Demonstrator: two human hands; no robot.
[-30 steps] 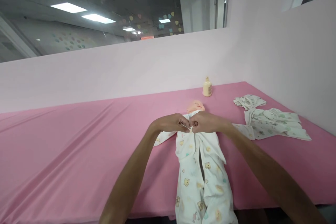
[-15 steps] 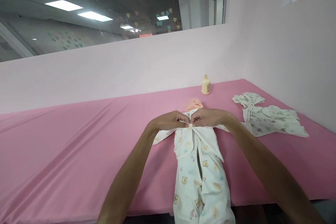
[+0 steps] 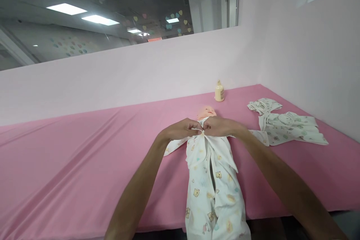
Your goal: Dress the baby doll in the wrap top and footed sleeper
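Note:
A baby doll lies on its back, its head [image 3: 206, 112] away from me. It wears a white baby top [image 3: 196, 153] with small bear prints and matching pants [image 3: 197, 202] with a slit in the middle, the legs hanging over the near edge. Over the doll's chest my left hand [image 3: 184, 129] pinches a thin white cloth tie of the top. Close against it, my right hand [image 3: 218, 125] has its fingers closed at the same spot, on the tie's other end as far as I can see. A small knot or gather shows between them; the fingertips partly cover it.
Pink sheeting [image 3: 84, 165] covers the table. White printed baby clothes [image 3: 292, 127] lie at the right, touching or near the doll's sleeve. A cream pump bottle [image 3: 219, 92] stands behind the doll's head by the wall. A low white wall [image 3: 126, 78] runs along the back.
Both hands stay at the doll's chest, and the fingers have shifted only slightly. The whole view has moved a little.

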